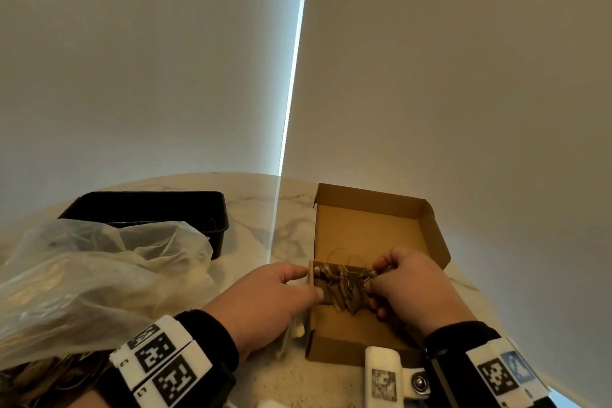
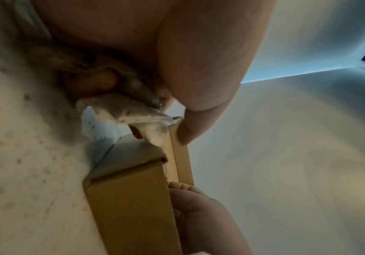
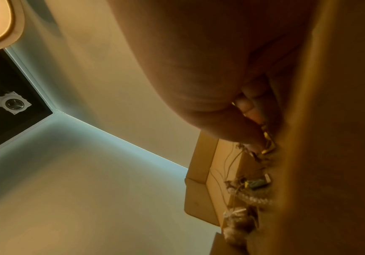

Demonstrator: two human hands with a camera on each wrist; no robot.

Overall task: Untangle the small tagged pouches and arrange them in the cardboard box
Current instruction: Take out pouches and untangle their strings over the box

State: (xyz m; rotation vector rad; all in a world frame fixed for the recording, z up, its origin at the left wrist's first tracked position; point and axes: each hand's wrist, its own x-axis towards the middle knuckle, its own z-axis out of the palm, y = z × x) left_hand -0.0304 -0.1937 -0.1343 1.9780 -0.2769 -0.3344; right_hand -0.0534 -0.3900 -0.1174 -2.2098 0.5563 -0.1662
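An open cardboard box stands on the marble table with its lid raised. Across its near part lies a tangle of small brownish pouches with thin strings and tags. My left hand is at the box's left wall, the thumb on its edge and the fingers curled round a few pouches; one pale pouch hangs below the hand outside the box. My right hand pinches the right end of the tangle inside the box, holding a small tag between thumb and fingers. More pouches lie beyond it.
A black plastic tray sits at the back left of the table. A crumpled clear plastic bag covers the left side in front of it. A plain wall rises right behind the box.
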